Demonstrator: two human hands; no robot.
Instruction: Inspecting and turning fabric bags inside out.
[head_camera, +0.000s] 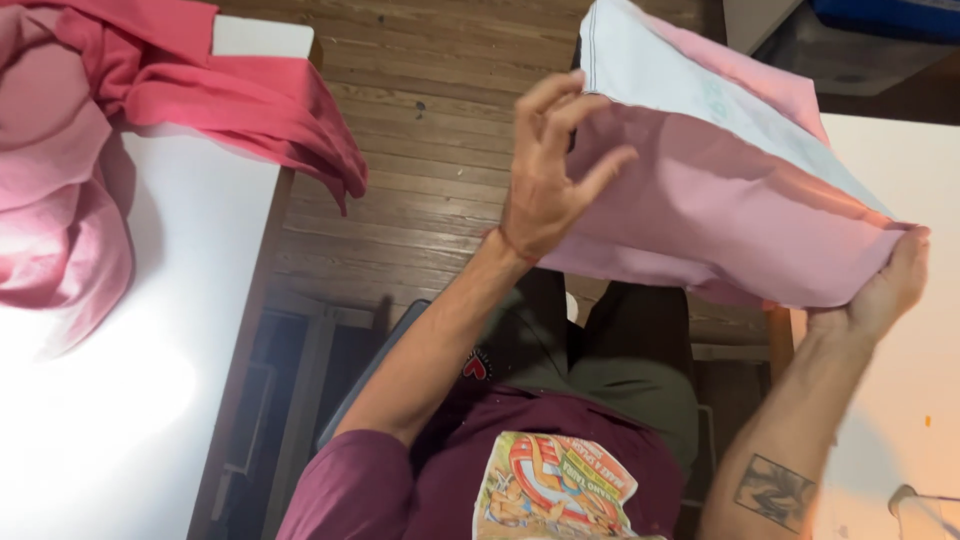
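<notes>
A heap of pink cloth (70, 170) lies unsorted on the left table (150, 400), while the left hand (545, 170), fingers apart, and the right hand (885, 285), fingers pinching an edge, hold a pink fabric piece (720, 200) aloft, apparently mid-fold.

Both arms raised forward, left hand (545, 175) with fingers loosely curled, right hand (890, 285) pinched closed
</notes>
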